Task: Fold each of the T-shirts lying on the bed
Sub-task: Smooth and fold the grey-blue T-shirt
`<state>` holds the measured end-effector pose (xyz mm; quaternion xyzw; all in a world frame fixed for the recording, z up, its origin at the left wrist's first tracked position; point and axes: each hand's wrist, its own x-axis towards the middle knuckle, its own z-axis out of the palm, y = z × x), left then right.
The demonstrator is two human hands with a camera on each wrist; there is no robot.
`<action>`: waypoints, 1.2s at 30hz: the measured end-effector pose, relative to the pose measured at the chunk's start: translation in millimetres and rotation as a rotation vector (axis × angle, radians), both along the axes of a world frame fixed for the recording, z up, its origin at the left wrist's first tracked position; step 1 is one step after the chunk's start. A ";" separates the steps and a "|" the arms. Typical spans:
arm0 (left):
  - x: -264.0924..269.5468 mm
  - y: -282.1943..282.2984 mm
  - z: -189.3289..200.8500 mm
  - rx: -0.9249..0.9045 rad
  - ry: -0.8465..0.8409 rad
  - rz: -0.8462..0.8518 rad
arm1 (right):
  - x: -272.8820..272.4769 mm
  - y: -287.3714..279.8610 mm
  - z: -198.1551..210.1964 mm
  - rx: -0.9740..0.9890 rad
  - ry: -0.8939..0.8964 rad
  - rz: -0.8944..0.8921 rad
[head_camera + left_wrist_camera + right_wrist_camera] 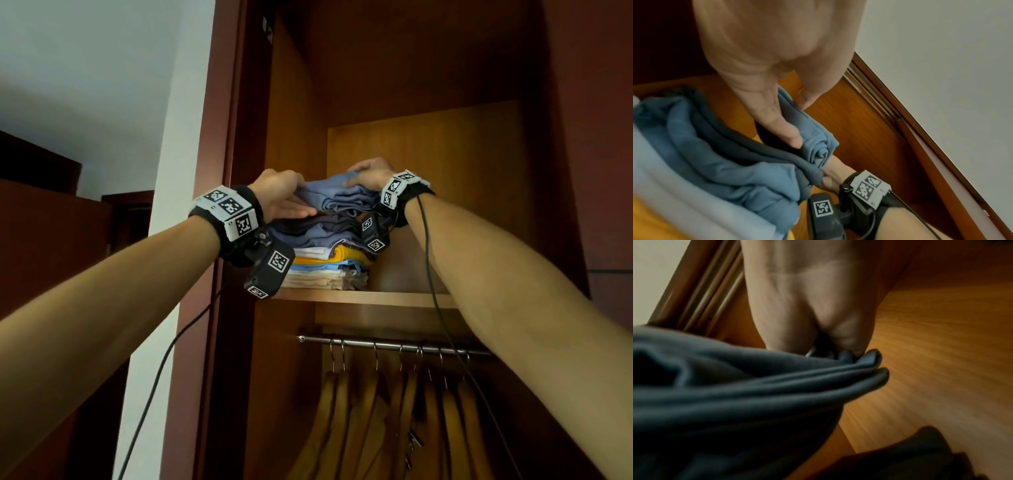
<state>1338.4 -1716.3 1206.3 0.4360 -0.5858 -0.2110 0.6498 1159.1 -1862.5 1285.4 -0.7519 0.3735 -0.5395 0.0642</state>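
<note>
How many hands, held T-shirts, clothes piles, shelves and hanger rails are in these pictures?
Hands: 2, left hand and right hand
Held blue T-shirt: 1
Pile of folded clothes: 1
Shelf: 1
Hanger rail: 1
Total: 6

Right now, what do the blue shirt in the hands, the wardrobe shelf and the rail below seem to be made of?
Blue shirt: soft matte knit, likely cotton jersey; it creases in rounded folds.
Wardrobe shelf: wood or wood-look laminate, semi-gloss; visible grain.
Rail: polished metal, by its bright highlights.
</note>
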 end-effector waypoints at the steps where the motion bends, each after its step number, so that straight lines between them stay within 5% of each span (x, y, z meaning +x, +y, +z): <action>1: 1.5 -1.3 -2.0 0.012 -0.016 0.006 | 1.8 -1.5 -1.5 0.001 0.042 0.003; 7: 4.4 -0.5 -22.8 0.069 -0.187 0.162 | 17.9 -20.0 -17.1 0.126 0.282 -0.053; 12: 9.6 -3.9 -21.6 -0.244 -0.574 0.482 | 21.1 -26.5 -22.5 0.079 0.167 -0.015; 16: -0.7 -2.3 -18.5 -0.307 -0.772 0.453 | 26.8 -26.0 -15.0 -0.104 0.005 -0.012; 19: -9.3 -5.6 -21.3 -0.230 -0.880 0.439 | 30.0 -28.3 -16.8 -0.011 0.132 -0.017; 23: -16.1 -4.5 -23.6 -0.200 -0.921 0.458 | 22.6 -29.6 -28.1 0.099 0.275 -0.022; 27: -22.5 -0.8 -22.8 -0.230 -0.857 0.485 | 14.5 -16.8 -34.2 -0.192 0.257 -0.077; 30: -27.8 -6.0 -22.5 -0.199 -0.836 0.508 | 9.6 -5.7 -38.0 -0.298 0.278 0.063; 36: -31.7 -21.6 -24.7 -0.096 -0.852 0.500 | 10.9 0.2 -49.7 0.145 0.645 0.145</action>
